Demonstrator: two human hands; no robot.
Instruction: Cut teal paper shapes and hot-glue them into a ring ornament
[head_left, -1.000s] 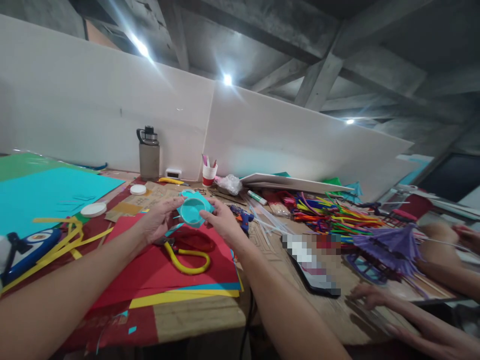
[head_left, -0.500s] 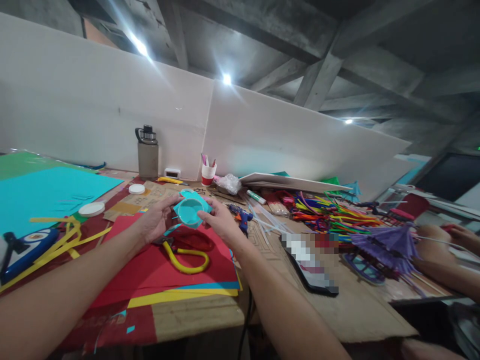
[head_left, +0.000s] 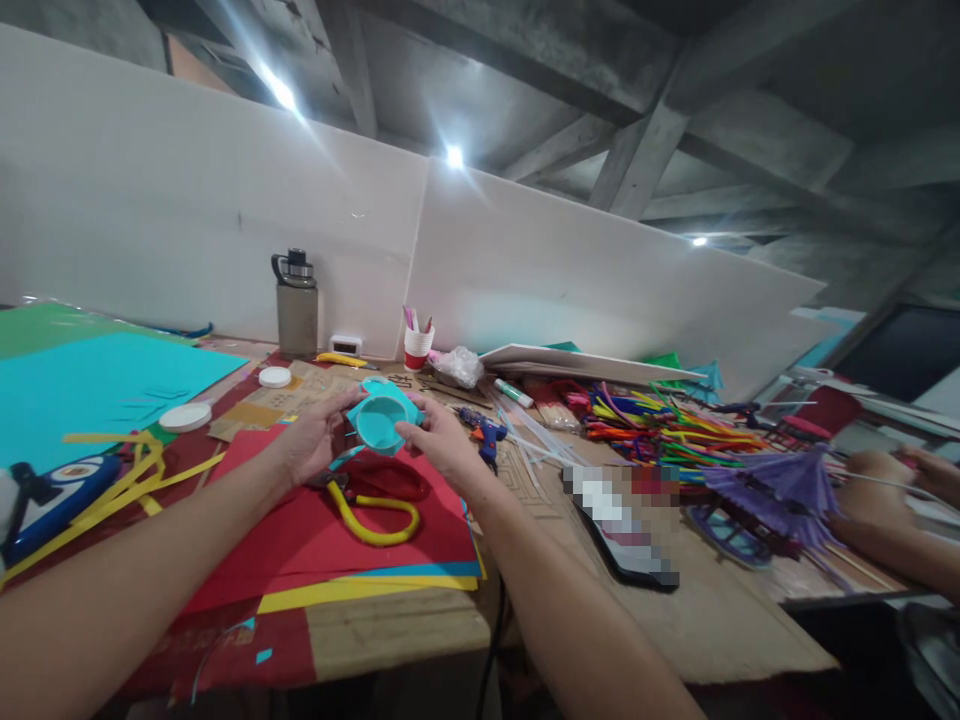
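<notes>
A turquoise paper piece with a round, cup-like opening (head_left: 381, 422) is held up between both hands above red paper sheets (head_left: 277, 530). My left hand (head_left: 322, 435) grips its left side, fingers behind it. On the right edge, my right hand (head_left: 431, 435) pinches it, thumb at the rim of the opening. Scissors with yellow handles (head_left: 379, 520) lie on the red sheets just below the piece. A blue glue gun (head_left: 489, 440) rests to the right of my right hand.
A phone (head_left: 619, 530) lies right of my right forearm. Behind it are colourful pipe cleaners (head_left: 660, 425) and a purple paper model (head_left: 776, 490). A bottle (head_left: 297, 315) and pen cup (head_left: 418, 347) stand at the back. Another person's hands (head_left: 885, 480) are at far right.
Both my hands keep the same hold on the turquoise piece. At far right, the other person's hands have shifted slightly.
</notes>
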